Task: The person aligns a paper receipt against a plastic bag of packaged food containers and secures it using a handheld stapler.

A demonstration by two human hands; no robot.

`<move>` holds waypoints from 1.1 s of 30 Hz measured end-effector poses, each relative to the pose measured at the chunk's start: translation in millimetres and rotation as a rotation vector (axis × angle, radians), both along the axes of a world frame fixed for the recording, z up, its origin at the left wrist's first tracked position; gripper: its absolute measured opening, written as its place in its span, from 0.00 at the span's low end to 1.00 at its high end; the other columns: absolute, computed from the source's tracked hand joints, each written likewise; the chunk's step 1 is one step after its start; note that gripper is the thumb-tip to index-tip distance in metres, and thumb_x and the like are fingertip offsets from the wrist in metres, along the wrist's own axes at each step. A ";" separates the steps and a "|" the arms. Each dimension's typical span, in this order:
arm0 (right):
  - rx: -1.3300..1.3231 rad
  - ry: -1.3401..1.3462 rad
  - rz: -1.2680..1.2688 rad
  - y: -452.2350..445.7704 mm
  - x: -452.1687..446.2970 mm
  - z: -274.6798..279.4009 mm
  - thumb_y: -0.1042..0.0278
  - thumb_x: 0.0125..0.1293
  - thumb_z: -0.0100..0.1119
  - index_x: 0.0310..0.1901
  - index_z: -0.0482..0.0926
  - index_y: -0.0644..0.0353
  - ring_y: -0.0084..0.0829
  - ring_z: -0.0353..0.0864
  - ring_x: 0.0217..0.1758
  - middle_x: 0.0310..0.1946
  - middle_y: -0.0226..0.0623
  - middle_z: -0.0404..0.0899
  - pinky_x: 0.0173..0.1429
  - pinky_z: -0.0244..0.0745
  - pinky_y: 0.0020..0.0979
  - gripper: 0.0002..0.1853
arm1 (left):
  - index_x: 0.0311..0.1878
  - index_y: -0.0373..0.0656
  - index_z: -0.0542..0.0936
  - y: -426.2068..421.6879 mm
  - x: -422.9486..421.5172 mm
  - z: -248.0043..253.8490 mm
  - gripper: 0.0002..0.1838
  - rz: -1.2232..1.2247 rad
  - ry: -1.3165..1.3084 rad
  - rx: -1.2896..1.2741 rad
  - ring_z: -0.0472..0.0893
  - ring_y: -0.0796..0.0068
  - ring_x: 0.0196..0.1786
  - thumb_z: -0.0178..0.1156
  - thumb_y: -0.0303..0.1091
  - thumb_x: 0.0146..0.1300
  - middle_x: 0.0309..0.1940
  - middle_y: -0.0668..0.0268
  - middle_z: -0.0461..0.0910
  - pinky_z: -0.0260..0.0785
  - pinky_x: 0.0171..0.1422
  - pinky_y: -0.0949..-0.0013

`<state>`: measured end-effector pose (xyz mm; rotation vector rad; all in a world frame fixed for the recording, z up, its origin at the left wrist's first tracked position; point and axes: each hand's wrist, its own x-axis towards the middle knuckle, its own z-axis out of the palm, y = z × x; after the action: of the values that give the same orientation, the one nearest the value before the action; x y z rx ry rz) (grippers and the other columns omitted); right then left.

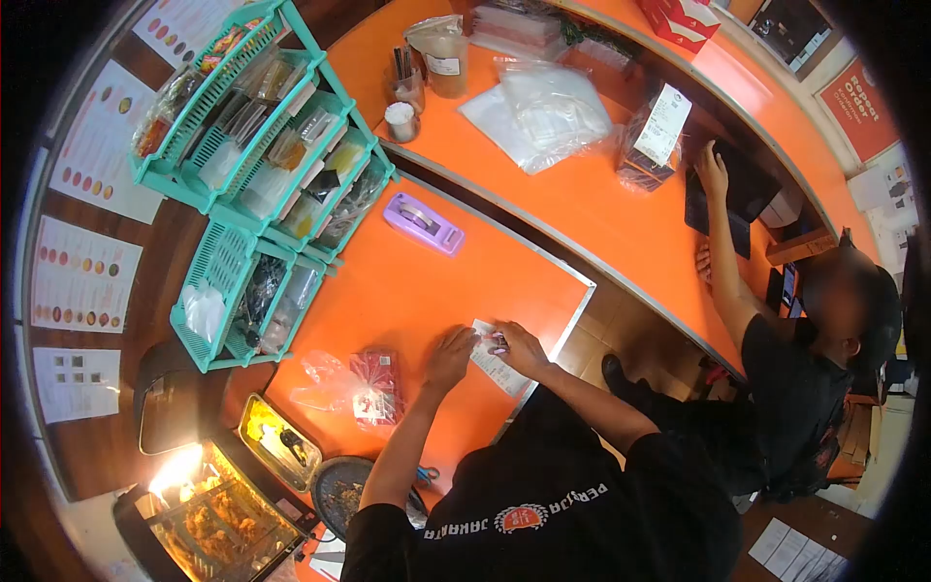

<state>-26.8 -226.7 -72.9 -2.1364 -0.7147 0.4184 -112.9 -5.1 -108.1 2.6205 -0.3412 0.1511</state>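
A white printed paper slip (497, 365) lies at the orange table's (388, 291) right part, under both hands. My left hand (451, 358) has its fingertips on the slip's left edge, with the fingers close together. My right hand (520, 349) is closed on a small purple-and-silver item at the slip's upper right; what it is cannot be made out. To the left sits a red box (376, 386) in a clear plastic bag (328, 380). A purple tape dispenser (424, 224) stands farther back on the table.
Teal basket racks (225, 254) stand at the left. A food tray (279, 441), a dark pan (341, 490) and a lit food warmer (218, 514) are at the lower left. A co-worker (776, 388) reaches over the counter at the right, near plastic bags (558, 112).
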 end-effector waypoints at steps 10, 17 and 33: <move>-0.022 -0.073 0.169 5.6 8.6 3.0 0.81 0.61 0.64 0.59 0.76 0.60 0.48 0.78 0.66 0.61 0.45 0.79 0.66 0.77 0.44 0.23 | 0.59 0.40 0.82 7.3 -4.6 6.9 0.17 -0.023 0.055 -0.083 0.72 0.59 0.75 0.60 0.26 0.67 0.68 0.62 0.78 0.63 0.79 0.53; -0.029 -0.031 0.227 12.1 10.5 4.6 0.83 0.57 0.62 0.55 0.76 0.59 0.45 0.81 0.63 0.54 0.41 0.81 0.62 0.79 0.43 0.22 | 0.53 0.40 0.82 8.3 0.7 20.6 0.15 0.036 0.037 -0.131 0.74 0.54 0.70 0.68 0.32 0.64 0.59 0.60 0.78 0.66 0.76 0.53; -0.056 -0.026 0.199 11.3 7.7 -1.9 0.80 0.55 0.66 0.55 0.78 0.58 0.47 0.83 0.59 0.53 0.43 0.82 0.60 0.80 0.43 0.23 | 0.53 0.42 0.82 -59.2 -39.3 21.9 0.15 0.432 0.030 -0.137 0.76 0.52 0.60 0.70 0.35 0.65 0.54 0.58 0.79 0.67 0.68 0.48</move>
<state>-19.2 -215.3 -74.8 -2.1335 -0.9445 0.5229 -152.2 -64.3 -86.2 2.5191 0.2427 0.2675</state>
